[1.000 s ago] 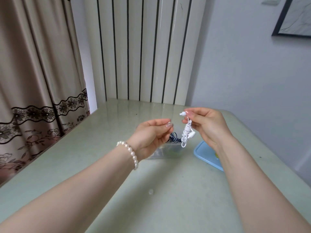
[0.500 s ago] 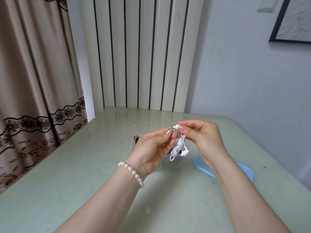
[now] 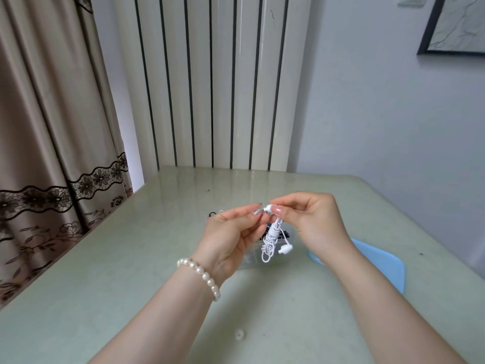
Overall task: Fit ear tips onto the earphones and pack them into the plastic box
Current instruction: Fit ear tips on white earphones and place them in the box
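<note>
Pale green glossy table (image 3: pixel 110 285) filling the lower half of the view, reflecting the wall behind and running back to a white panelled wall with thin black vertical stripes (image 3: pixel 210 82). Beige curtain (image 3: pixel 44 122) with a dark lace floral band hanging along the left edge of the table. Plain grey-white wall on the right carrying a black-framed picture (image 3: pixel 456 24) at the top corner, cut off by the frame edge.

Both hands raised above the middle of the table, fingertips meeting. Right hand (image 3: pixel 312 222) pinching one bud of the white earphones (image 3: pixel 271 236) between thumb and forefinger, other fingers curled in; the coiled cable and the second bud hanging below that pinch. Left hand (image 3: pixel 231 237) curled with thumb and forefinger pinching at the tip of the held bud; a small clear ear tip seems to be there, too small to be sure. Pearl bracelet (image 3: pixel 200 271) sitting on the left wrist.

Clear plastic box (image 3: pixel 249 260) standing on the table just behind and under the hands, mostly hidden by them, with dark cables showing inside. Blue lid (image 3: pixel 380 264) lying flat on the table right of the box, partly under the right forearm. One small clear ear tip (image 3: pixel 239 334) lying loose on the table near the front, between the forearms
</note>
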The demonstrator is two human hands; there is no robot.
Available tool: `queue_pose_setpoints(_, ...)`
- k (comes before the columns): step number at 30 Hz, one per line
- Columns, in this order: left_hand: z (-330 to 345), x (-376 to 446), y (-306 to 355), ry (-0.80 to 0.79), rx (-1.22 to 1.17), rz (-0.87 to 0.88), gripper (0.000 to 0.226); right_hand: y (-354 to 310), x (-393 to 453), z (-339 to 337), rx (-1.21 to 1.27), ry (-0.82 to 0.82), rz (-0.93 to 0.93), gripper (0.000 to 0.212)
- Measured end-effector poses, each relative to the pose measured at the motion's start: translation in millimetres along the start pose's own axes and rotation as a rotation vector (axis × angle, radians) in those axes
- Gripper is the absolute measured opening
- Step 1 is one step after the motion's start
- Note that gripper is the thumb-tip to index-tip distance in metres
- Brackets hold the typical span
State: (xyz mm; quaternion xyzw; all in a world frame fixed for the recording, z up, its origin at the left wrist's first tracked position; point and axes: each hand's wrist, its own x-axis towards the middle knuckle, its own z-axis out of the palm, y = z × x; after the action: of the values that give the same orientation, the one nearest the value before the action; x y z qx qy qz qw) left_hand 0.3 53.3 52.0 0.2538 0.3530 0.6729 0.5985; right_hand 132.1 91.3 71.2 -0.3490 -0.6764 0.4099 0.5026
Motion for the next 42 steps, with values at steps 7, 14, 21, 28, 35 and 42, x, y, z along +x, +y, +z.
queue_pose_setpoints(7,1,-3,0,-0.002,0.145,0.109,0.010,1,-1,3,-0.036,0.036,0.045,0.028)
queue_pose_setpoints(14,3,-4,-4,0.019,0.217,0.151,0.010,9,1,4,-0.081,0.066,0.039,0.025)
queue_pose_setpoints(21,3,-7,-4,0.060,0.288,0.202,0.009,6,-1,3,-0.026,0.025,0.071,0.023)
queue_pose_setpoints(28,5,-9,-4,0.068,0.306,0.231,0.009,7,-1,5,-0.037,0.072,0.070,0.026)
queue_pose_setpoints(35,10,-11,-7,0.036,0.269,0.224,0.012,9,-5,10,-0.184,0.173,-0.086,0.024)
queue_pose_setpoints(42,10,-12,-1,0.023,0.272,0.251,0.013,2,-2,1,0.042,0.105,0.022,0.025)
